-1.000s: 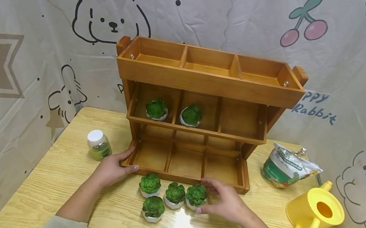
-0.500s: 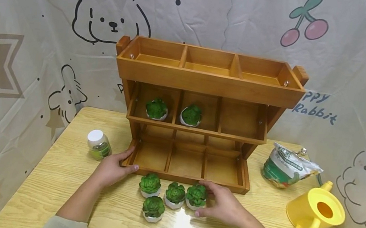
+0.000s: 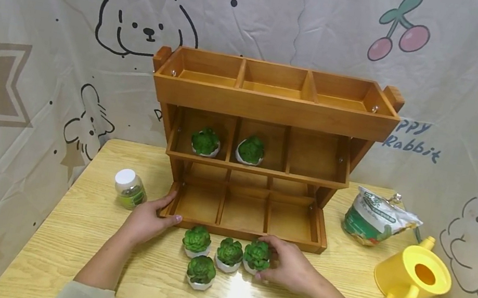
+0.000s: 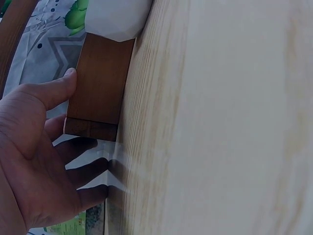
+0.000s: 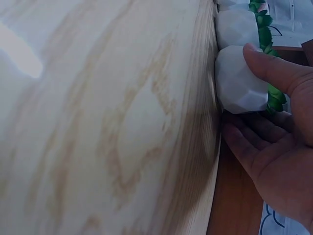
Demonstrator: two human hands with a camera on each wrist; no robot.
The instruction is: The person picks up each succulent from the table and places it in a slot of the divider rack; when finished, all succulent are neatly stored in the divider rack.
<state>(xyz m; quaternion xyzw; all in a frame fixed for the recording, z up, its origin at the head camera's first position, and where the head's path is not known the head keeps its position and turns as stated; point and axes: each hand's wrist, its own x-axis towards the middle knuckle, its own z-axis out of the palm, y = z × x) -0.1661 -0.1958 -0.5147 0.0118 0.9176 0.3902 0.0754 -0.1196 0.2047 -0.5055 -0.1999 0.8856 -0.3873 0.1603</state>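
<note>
My left hand rests at the lower left corner of a three-tier wooden planter shelf. In the left wrist view, its thumb touches the front board while the other fingers spread loosely by the end. My right hand holds a small potted succulent, the rightmost on the table; the thumb lies on its faceted white pot and the fingers curl at the other side. Beside it stand another succulent, a left one and a nearer one.
Two succulents occupy the middle tier, one in the left compartment and one in the centre. A white-capped jar stands left of the shelf. To the right are a clipped foil bag and a yellow watering can.
My right hand has closed in on the rightmost succulent, its thumb and fingers drawing together around the pot. The left hand has stayed at the shelf's corner.
</note>
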